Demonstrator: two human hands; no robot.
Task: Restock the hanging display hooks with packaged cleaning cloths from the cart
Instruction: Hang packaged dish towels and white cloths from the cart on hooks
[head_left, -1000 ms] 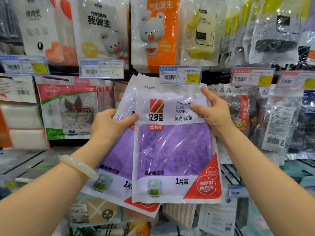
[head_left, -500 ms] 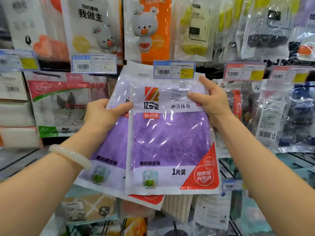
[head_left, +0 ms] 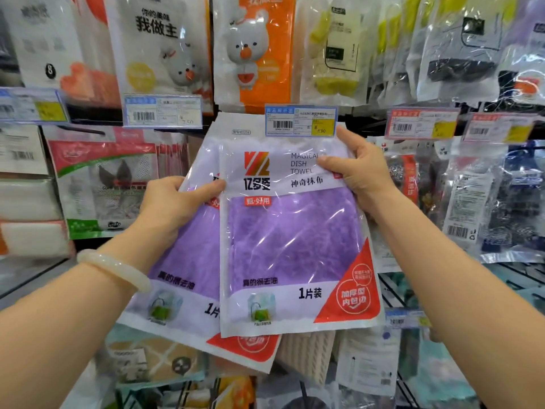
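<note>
Gripping two overlapping purple dish-towel packs (head_left: 295, 246), your left hand (head_left: 168, 205) pinches their left edge while your right hand (head_left: 362, 172) clasps the front pack's top-right corner below the price tag (head_left: 300, 121).

An orange packet with a white bear (head_left: 259, 51) hangs in the top row, beside a white packet printed with dark characters (head_left: 160, 48) to its left and a clear packet holding something yellow (head_left: 336, 54) to its right. Price tags with barcodes run along the rails: one blue-edged (head_left: 162, 111), another red-edged (head_left: 422, 124). A red-topped packet (head_left: 103, 178) hangs lower left. A pale bangle (head_left: 113, 268) circles a wrist.
</note>
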